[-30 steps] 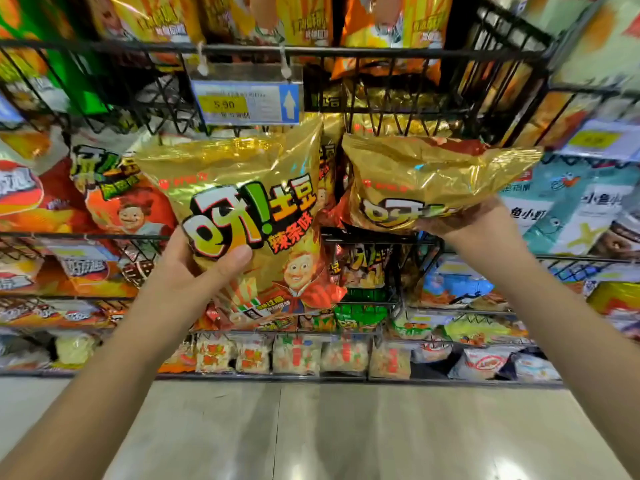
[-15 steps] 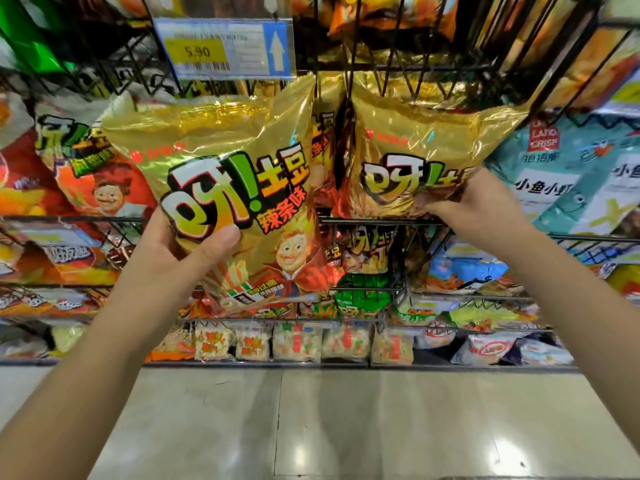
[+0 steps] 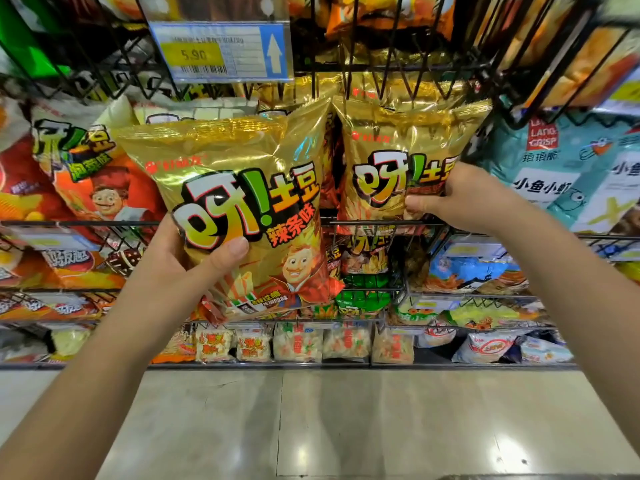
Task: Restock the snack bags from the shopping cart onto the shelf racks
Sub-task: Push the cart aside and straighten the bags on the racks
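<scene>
Centre-right: right hand [image 3: 460, 199] fingers pinch second gold chip bag [image 3: 398, 147], now upright in wire rack [image 3: 363, 222], earlier tilted; left hand [image 3: 180, 268] still grips first gold chip bag [image 3: 242, 188].

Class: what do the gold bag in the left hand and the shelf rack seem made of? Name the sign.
Gold bag in the left hand: likely metallised plastic film, glossy; it creases and glints. Shelf rack: probably coated steel wire, black; thin rigid rods.

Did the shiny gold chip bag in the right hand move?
Yes: the shiny gold chip bag turned upright, its bottom dropping behind the black wire rail.
</scene>
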A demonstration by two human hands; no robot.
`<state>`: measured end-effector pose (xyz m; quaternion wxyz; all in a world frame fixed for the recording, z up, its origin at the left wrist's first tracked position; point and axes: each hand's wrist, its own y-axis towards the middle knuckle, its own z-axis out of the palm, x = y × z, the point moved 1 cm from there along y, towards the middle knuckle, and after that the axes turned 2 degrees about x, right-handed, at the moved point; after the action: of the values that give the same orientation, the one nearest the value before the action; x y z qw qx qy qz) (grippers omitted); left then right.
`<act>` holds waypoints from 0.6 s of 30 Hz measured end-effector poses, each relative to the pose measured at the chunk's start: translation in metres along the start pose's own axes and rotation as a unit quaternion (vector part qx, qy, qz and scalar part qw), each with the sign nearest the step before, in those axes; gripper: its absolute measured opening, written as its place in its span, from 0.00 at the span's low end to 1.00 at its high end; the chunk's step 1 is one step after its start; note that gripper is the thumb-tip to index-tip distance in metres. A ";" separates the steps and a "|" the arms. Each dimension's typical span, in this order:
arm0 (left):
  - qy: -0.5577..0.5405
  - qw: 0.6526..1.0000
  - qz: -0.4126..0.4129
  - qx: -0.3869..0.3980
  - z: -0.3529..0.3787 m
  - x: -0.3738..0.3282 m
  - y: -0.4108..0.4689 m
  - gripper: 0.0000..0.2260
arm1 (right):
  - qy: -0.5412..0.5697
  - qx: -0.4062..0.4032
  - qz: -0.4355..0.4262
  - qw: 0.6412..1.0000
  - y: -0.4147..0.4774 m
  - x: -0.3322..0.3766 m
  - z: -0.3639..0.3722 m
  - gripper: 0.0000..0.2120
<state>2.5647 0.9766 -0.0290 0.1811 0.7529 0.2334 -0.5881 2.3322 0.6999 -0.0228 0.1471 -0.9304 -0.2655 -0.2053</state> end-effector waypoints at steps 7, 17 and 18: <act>-0.005 1.000 -0.006 0.002 0.001 -0.004 0.003 0.22 | 0.127 -0.033 0.012 0.991 -0.014 0.005 -0.005 0.51; 0.012 1.000 -0.019 0.010 0.010 -0.009 0.002 0.21 | 0.208 -0.158 -0.019 0.965 -0.011 0.001 0.009 0.37; 0.014 1.000 -0.023 0.009 0.011 -0.009 0.002 0.20 | 0.215 -0.163 -0.017 0.963 -0.010 0.000 0.009 0.35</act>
<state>2.5553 0.9674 -0.0235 0.1575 0.7573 0.2476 -0.5834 2.3299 0.7116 -0.0291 0.0438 -0.8714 -0.2061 -0.4431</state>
